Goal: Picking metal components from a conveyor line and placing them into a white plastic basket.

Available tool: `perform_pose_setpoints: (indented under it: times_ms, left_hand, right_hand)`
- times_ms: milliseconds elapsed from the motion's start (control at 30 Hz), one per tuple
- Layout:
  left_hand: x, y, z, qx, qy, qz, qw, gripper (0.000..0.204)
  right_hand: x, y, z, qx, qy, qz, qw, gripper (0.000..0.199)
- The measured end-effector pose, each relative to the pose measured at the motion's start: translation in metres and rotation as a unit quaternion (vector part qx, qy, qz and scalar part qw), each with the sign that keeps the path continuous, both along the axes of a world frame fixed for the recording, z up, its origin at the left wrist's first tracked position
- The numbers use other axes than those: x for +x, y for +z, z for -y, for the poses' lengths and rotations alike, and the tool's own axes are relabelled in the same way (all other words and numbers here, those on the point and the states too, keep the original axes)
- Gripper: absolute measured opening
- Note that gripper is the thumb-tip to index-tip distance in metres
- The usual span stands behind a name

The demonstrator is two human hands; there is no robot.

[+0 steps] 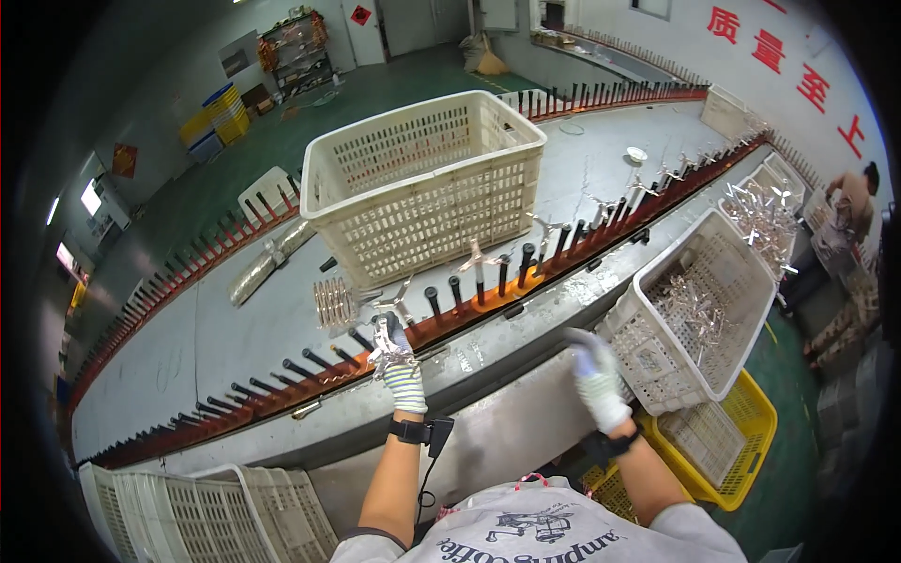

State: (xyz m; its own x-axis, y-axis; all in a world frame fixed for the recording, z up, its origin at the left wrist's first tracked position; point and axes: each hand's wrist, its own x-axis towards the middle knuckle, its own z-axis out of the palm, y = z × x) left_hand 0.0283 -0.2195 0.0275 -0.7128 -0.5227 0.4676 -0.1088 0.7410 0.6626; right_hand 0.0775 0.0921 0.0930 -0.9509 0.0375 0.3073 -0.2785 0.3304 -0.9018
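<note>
My left hand (394,361), in a white glove with green stripes and grey fingers, is closed around shiny silver metal pieces (389,349). It is beside the row of black-tipped pegs (434,298) on the orange-red rail. Just beyond it lie a three-armed metal part (396,302) and a row of stacked metal parts (333,302). Another armed part (477,258) sits on a peg farther right. My right hand (599,380), gloved too, is apart from the rail, near the left wall of a white crate (652,361). Motion smears its fingers.
A large white crate (422,220) stands on the grey table (235,319), left of a small white dish (636,154). Loose metal parts (694,314) fill the right crate, above a yellow crate (760,450). White crates (206,516) stand lower left. Another person (852,202) is far right.
</note>
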Motion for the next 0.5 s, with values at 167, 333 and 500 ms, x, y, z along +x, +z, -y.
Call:
perform_pose_setpoints:
  times_ms: [167,333,500]
  left_hand:
    - [-0.036,0.009,-0.003,-0.091,0.02,0.102,0.99,0.031]
    - [-0.018,-0.001,0.051,-0.12,0.067,-0.159,0.978,0.033]
    - [0.066,0.048,0.071,-0.226,0.04,-0.085,0.97,0.036]
  right_hand:
    - [-0.105,-0.056,0.114,-0.065,0.039,-0.032,0.997,0.042]
    - [-0.147,-0.016,0.188,-0.195,0.178,0.149,0.953,0.032]
    - [-0.092,0.014,0.173,-0.443,0.165,-0.085,0.877,0.027]
